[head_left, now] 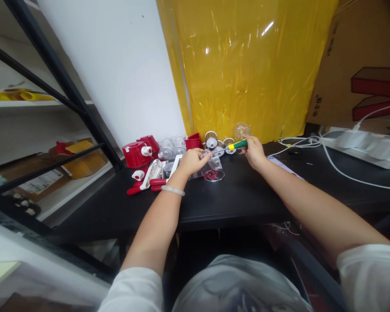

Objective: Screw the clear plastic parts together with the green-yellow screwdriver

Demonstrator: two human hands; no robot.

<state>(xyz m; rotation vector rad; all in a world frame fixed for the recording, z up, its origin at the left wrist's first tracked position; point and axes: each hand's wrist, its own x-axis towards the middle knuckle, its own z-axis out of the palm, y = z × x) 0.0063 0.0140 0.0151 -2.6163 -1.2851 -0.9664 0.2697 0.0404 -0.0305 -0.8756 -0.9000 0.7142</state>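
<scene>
My right hand (255, 151) is closed round the green and yellow handle of a screwdriver (238, 144). Its shaft points left, toward a clear plastic part (215, 161) held in my left hand (194, 161). The fingers of that hand are pinched on the part's upper side; whether the screwdriver tip touches it cannot be made out. Below it stands a clear round cup (213, 175) with small red pieces inside. Behind my hands are several white-rimmed cylinders (211, 139) and another clear plastic piece (242, 130).
Red and white plastic housings (137, 154) and red-handled parts (147, 177) lie left on the black table (208, 206). White cables (339, 171) and a power strip (364, 145) are at right. A yellow-wrapped panel (247, 65) stands behind; a shelf rack (48, 56) is at left.
</scene>
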